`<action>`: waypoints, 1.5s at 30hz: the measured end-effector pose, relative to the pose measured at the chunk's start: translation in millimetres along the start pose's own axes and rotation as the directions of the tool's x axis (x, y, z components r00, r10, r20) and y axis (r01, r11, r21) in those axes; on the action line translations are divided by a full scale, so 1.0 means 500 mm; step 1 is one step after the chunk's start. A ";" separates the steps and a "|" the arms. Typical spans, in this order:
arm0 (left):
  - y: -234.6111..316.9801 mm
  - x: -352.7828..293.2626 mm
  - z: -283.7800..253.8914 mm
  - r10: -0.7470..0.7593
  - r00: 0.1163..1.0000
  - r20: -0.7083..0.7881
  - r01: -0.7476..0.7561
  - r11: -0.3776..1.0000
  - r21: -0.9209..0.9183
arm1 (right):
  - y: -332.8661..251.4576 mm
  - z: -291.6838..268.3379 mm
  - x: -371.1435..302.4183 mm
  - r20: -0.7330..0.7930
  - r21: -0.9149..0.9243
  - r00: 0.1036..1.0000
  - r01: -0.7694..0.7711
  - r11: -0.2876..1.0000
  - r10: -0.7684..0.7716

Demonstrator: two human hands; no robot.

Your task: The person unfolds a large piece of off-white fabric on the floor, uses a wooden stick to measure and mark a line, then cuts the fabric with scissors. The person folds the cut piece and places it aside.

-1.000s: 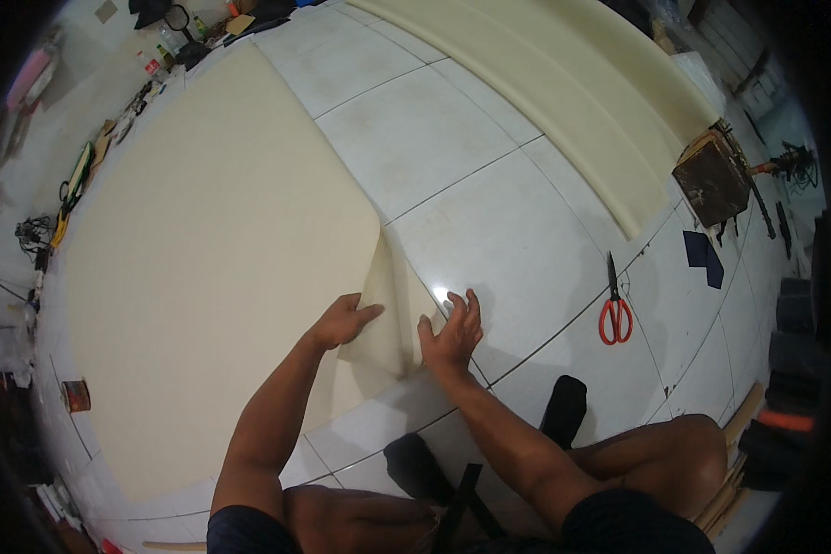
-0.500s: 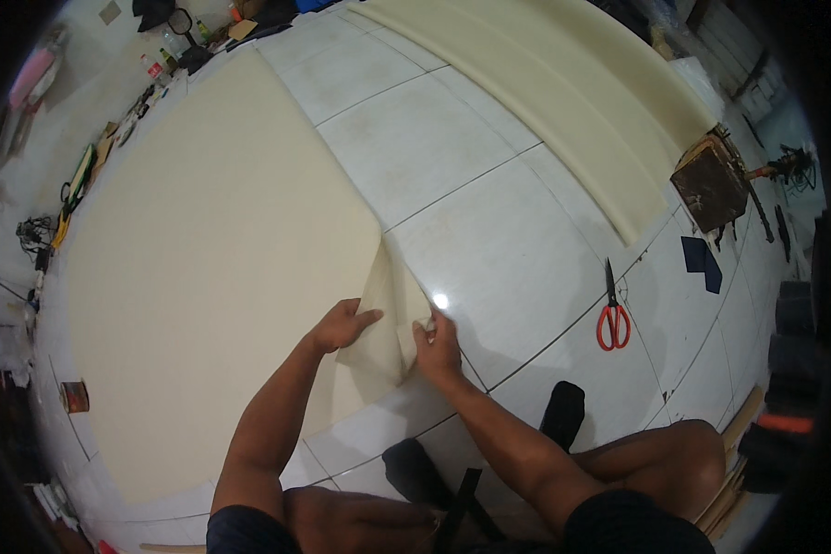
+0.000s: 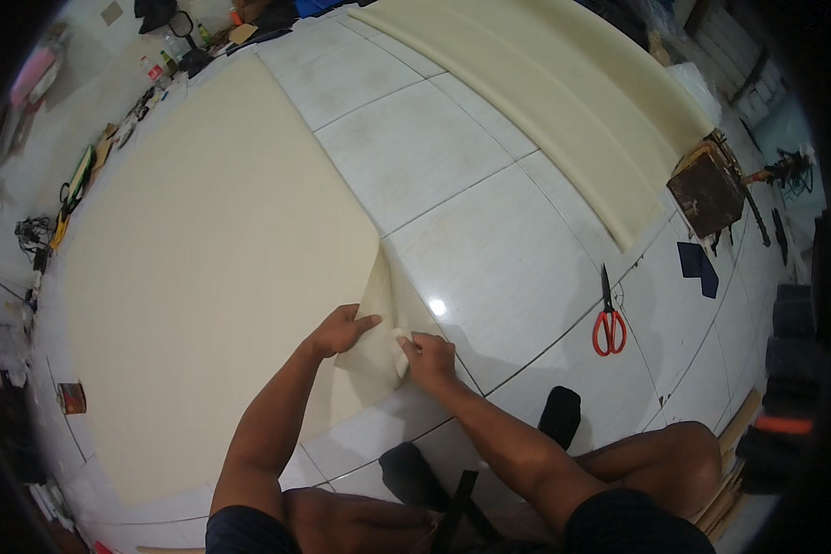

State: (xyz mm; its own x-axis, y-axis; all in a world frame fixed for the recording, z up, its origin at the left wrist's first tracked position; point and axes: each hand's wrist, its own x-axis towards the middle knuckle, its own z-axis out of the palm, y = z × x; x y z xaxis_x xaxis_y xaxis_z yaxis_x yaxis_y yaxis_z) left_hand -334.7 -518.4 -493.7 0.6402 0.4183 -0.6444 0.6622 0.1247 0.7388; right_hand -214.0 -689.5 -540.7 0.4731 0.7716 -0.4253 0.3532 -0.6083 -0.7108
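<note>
A large cream sheet of fabric-like material (image 3: 203, 249) lies spread over the tiled floor on the left. Its near right corner is folded back, showing the paler underside. My left hand (image 3: 340, 331) grips the folded part, thumb on top and the other fingers partly hidden. Just to its right, my right hand (image 3: 431, 358) pinches the turned-up corner between thumb and fingers. A pair of scissors with red handles (image 3: 608, 331) rests on the tiles to the right, apart from both hands.
Another cream piece (image 3: 563, 102) lies across the far right. A worn brown box (image 3: 708, 189) touches its near end, with dark blue scraps (image 3: 699, 266) nearby. A small tin (image 3: 72, 398) stands at the sheet's left edge. Dark rolls (image 3: 789, 369) line the right side.
My right hand has moved slightly left and down, folding the corner over toward my left hand. The left hand has hardly moved and keeps its grip.
</note>
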 end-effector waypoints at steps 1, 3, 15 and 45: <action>-0.001 0.005 0.001 0.011 1.000 0.002 -0.011 1.000 0.015 | 0.004 0.005 0.000 -0.266 0.004 0.963 0.053 0.999 -0.050; 0.017 -0.009 0.004 0.012 1.000 0.000 -0.012 0.999 0.045 | -0.031 0.003 -0.018 -0.710 -0.018 0.693 0.153 0.988 -0.120; 0.016 -0.005 0.000 -0.020 1.000 0.013 0.020 0.999 0.035 | 0.020 0.026 0.005 -0.105 -0.113 0.991 0.072 0.991 -0.084; 0.061 -0.024 0.008 0.011 1.000 -0.008 -0.010 0.993 0.120 | -0.012 0.006 0.005 -0.076 0.005 0.995 0.064 0.998 -0.063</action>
State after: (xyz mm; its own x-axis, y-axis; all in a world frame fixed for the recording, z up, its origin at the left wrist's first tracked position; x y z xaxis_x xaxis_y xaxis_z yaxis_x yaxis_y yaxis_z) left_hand -320.8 -523.2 -464.2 0.6443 0.4265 -0.6348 0.6980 0.0113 0.7160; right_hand -217.3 -683.6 -539.0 0.5098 0.7920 -0.3358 0.3786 -0.5571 -0.7391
